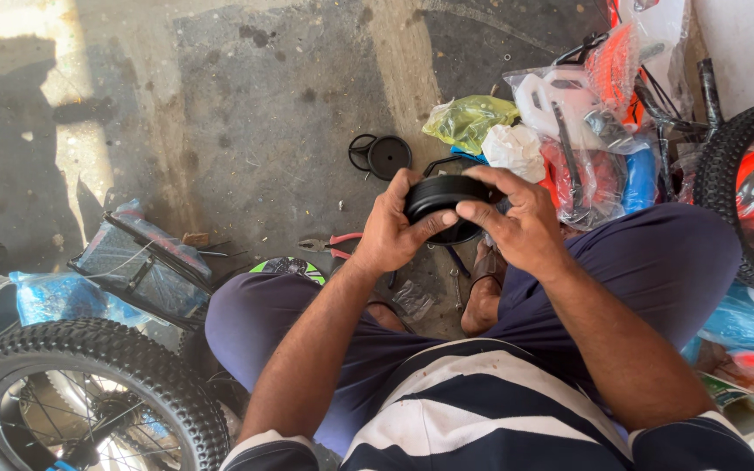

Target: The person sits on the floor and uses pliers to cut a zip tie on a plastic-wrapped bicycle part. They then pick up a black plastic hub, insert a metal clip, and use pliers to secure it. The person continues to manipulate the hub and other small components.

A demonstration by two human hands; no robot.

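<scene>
Currently held: small black wheel

Small black wheel (443, 202), possibly a training wheel, above the lap, gripped on both sides. Left hand (392, 228) closed on its left rim, thumb across the front; right hand (524, 222) wrapped over its right side. Second black wheel (387, 156) on the concrete floor (263, 105) beyond. Red-handled pliers (333, 245) just left. Bagged plastic parts (582, 122) right. Knobbly bicycle tyre (89, 366) lower left.

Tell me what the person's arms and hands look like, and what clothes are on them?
Both arms are bare from the short sleeves down. The left hand and right hand wear no gloves. The shirt has wide dark blue and white stripes.
</scene>
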